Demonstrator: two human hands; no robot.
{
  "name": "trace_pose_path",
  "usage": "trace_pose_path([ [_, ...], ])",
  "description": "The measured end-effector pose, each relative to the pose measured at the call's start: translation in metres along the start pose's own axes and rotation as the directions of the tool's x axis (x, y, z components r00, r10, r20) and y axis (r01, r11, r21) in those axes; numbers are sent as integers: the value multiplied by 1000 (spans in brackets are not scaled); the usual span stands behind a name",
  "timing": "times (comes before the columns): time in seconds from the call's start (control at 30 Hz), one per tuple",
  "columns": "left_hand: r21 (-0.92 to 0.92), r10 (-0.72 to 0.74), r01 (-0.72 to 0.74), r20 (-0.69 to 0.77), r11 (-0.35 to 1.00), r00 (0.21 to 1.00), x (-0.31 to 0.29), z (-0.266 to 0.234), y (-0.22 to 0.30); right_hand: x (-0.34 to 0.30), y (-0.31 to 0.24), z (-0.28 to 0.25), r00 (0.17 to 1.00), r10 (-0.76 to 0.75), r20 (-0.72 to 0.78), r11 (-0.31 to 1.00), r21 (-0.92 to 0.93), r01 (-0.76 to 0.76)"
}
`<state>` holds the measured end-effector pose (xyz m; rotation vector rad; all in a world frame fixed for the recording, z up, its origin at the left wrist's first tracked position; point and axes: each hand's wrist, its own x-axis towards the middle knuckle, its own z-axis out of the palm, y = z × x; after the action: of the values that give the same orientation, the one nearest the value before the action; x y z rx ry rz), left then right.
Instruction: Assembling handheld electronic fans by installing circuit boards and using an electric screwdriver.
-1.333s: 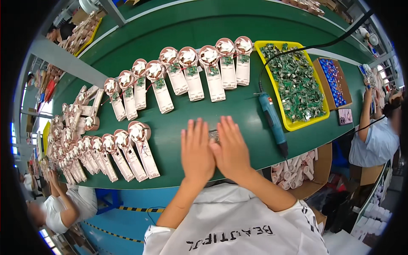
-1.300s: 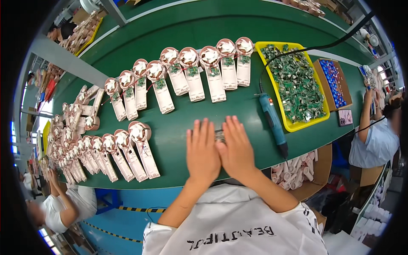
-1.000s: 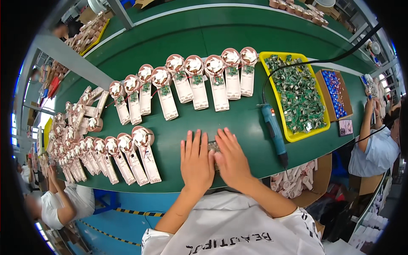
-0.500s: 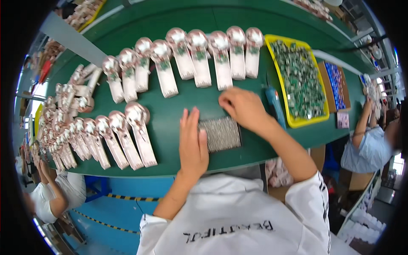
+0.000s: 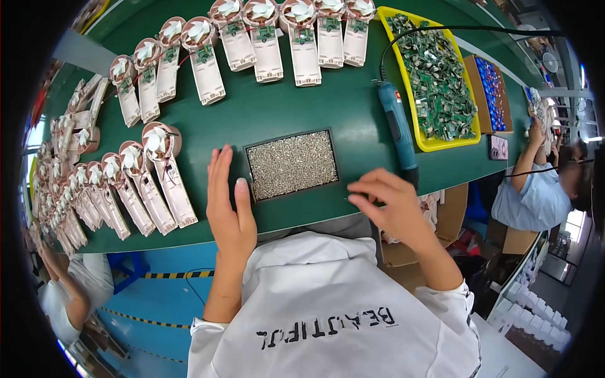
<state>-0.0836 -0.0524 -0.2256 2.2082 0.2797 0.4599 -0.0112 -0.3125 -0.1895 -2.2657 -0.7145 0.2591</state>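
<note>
A shallow black tray [image 5: 336,157] filled with small silvery metal pieces that look like screws lies in front of me on the green table. My left hand [image 5: 230,205] rests at its left side, fingers stretched and thumb raised, holding nothing. To the right of the tray, apart from it, is my right hand [image 5: 392,205]. Its thumb and forefinger come together in a pinch; a tiny speck shows at the tips, too small to name. Beyond that hand lies a blue-grey electric screwdriver [image 5: 398,126] with a black cord.
Pink handheld-fan housings with white blades and circuit boards stand in a back row [image 5: 305,60] and a left row [image 5: 175,189]. A yellow basket [image 5: 435,146] of green circuit boards sits right, beside a cardboard box [image 5: 477,94] of blue parts. Other people sit at both sides.
My right hand has come back from beyond the tray to its near right side. The view has shifted, so the table's things appear higher and further left. My left hand stays flat by the tray.
</note>
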Motion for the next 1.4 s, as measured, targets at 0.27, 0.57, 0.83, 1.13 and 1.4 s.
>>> trace_pose_path([
  [0.27, -17, -35, 35, -16, 999, 999, -3, 2, -5, -5, 7, 26, 980, -193, -51, 954, -245, 175],
  [0.57, 131, 206, -214, 78, 968, 976, 23, 11, 20, 56, -25, 31, 917, -205, -343, 976, -135, 168],
  [0.83, 281, 272, -315, 182, 906, 945, 18, 34, 7, 70, -35, 93, 934, -219, -283, 927, -360, 108],
  [1.13, 339, 253, -334, 263, 879, 931, 36, 61, 37, 67, -13, 78, 921, -195, -338, 933, -354, 67],
  [1.4, 422, 186, -268, 224, 866, 957, 32, 40, 22, 78, -26, 100, 911, -245, -332, 949, -273, 156],
])
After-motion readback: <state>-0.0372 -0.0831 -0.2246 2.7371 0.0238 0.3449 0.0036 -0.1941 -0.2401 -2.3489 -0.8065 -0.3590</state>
